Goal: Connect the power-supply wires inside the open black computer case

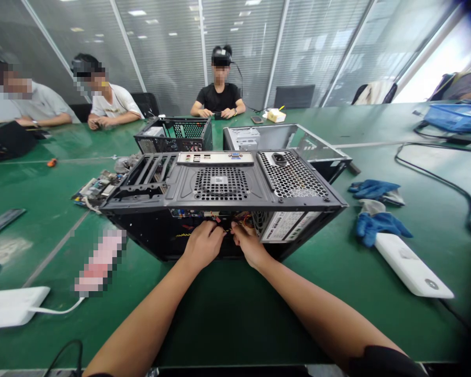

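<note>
both hands, left hand and right hand, reach inside the open computer case among coloured wires.

From where I stand, the person's arms are bare: both forearms are uncovered from the wrist back towards the elbow. The left hand and the right hand are ungloved, and the backs and knuckles show plainly, while the fingertips are hidden from view. The only clothing to be seen is a black sleeve on the right arm, a plain dark fabric. It ends in a soft, rounded hem around the elbow, low in the view. The left forearm is bare all the way to the bottom edge, where a thin dark sliver could be another sleeve, though it is too small to tell.
</note>
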